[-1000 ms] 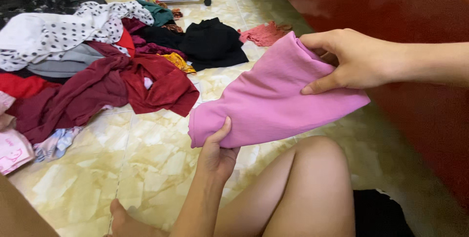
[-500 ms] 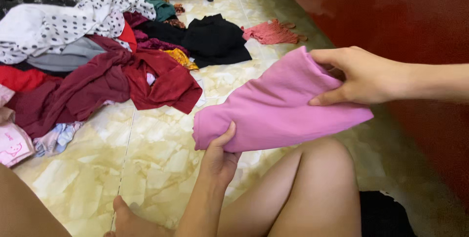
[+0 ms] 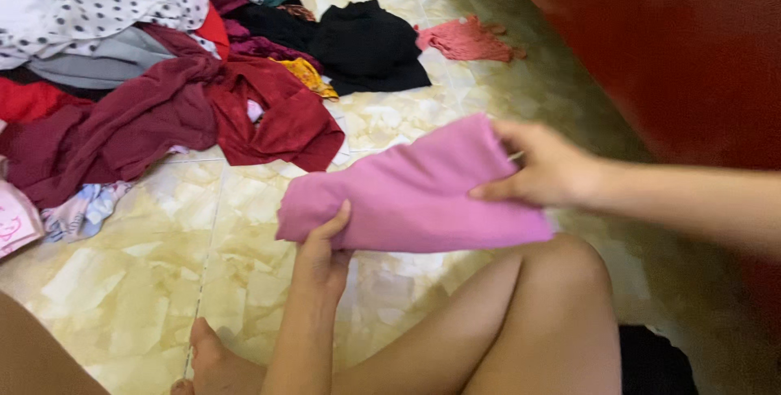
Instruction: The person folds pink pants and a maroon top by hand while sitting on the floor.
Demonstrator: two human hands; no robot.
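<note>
Hands [image 3: 321, 257] (2) gripping pink cloth [image 3: 415, 192]

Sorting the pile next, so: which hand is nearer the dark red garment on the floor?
Left. The left hand holds the pink cloth at its end just below the dark red garment; the right hand holds the far end.

Bare left hand [image 3: 321, 258] and right hand [image 3: 543, 169], no sleeves, rings or watch, bare legs, bare foot

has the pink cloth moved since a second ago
Cannot tell for sure: the camera itself shifted. Against the knee the pink cloth looks about where it was, held by both hands, left and right.
</note>
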